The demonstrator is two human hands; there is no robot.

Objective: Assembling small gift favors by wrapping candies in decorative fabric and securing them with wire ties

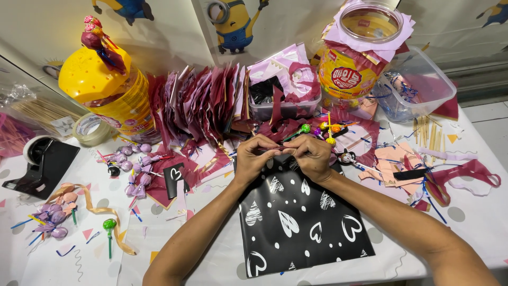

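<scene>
Both hands meet over the far edge of the black heart-printed sheet: my left hand and right hand are closed fingertip to fingertip, pinching something small I cannot make out between them. Just beyond my knuckles lie loose lollipops on the bench; wrapped purple ones sit to the left.

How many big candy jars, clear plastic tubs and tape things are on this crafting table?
Yellow candy jars: 2, one at the left, one at the back right
Clear plastic tubs: 2, one at the middle, one at the right
Tape dispenser: 1
Tape roll: 1
Total: 6
</scene>
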